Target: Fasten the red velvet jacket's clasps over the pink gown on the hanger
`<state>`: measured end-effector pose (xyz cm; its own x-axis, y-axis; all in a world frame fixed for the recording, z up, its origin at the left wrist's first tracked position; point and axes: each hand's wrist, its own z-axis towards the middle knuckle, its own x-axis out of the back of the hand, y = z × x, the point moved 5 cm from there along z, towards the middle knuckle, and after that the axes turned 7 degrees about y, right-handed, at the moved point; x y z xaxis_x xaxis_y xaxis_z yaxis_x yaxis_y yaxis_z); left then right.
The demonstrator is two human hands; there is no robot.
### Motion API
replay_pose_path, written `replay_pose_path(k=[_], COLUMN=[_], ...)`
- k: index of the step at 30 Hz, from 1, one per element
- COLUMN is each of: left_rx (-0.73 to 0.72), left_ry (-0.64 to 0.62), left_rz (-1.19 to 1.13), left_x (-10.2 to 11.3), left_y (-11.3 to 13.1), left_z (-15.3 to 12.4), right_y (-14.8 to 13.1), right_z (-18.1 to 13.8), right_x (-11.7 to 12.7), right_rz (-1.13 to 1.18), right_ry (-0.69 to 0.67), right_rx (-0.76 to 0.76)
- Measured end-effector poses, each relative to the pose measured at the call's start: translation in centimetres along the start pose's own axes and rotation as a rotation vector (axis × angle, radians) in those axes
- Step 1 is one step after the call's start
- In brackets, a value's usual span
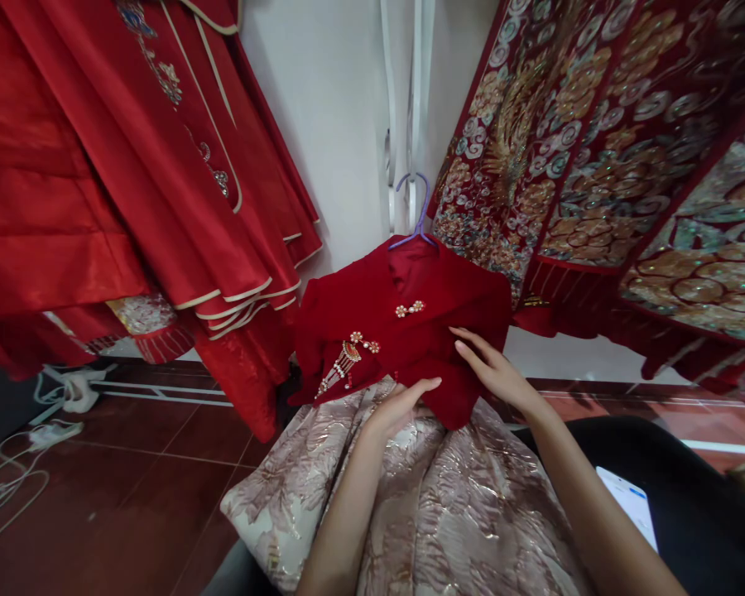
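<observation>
A short red velvet jacket (pixel 372 290) hangs on a purple hanger (pixel 420 223), its lower part spread over a pale gold brocade skirt (pixel 459 497). Gold-and-pearl flower clasps (pixel 410 309) sit near its neck, and a beaded tassel ornament (pixel 346 362) lies on its left front. My left hand (pixel 401 407) is at the jacket's hem, thumb on top of the velvet and fingers tucked mostly out of sight beneath it. On the jacket's right side rests my right hand (pixel 493 368), its fingers stretched out over the cloth.
Red satin garments with cream edging (pixel 180 165) hang on the left. Heavily embroidered dark red garments (pixel 571 165) hang on the right. A phone (pixel 627 505) lies on a black surface (pixel 695 497) by my right arm. White cables (pixel 12 480) trail over the tiled floor (pixel 142 497).
</observation>
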<state>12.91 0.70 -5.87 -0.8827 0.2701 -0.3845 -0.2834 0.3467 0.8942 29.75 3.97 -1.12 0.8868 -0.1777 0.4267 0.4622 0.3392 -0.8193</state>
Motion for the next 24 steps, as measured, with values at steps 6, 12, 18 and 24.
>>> replay_pose_path(k=[6, 12, 18, 24], left_rx=[0.085, -0.085, -0.01, 0.053], left_ry=[-0.008, 0.08, -0.043, -0.068], left_rz=[0.242, 0.058, 0.28, 0.476], left_x=[2.9, 6.4, 5.4, 5.3], left_y=[0.8, 4.2, 4.4, 3.9], left_z=[-0.4, -1.5, -2.6, -3.1], right_y=[-3.6, -6.2, -5.5, -5.2], right_z=[-1.0, -2.9, -3.3, -3.9], right_x=[-1.0, -5.2, -6.7, -6.7], right_rz=[0.03, 0.111, 0.118, 0.068], right_ry=[0.058, -0.149, -0.228, -0.366], right_rx=[0.155, 0.204, 0.152, 0.137])
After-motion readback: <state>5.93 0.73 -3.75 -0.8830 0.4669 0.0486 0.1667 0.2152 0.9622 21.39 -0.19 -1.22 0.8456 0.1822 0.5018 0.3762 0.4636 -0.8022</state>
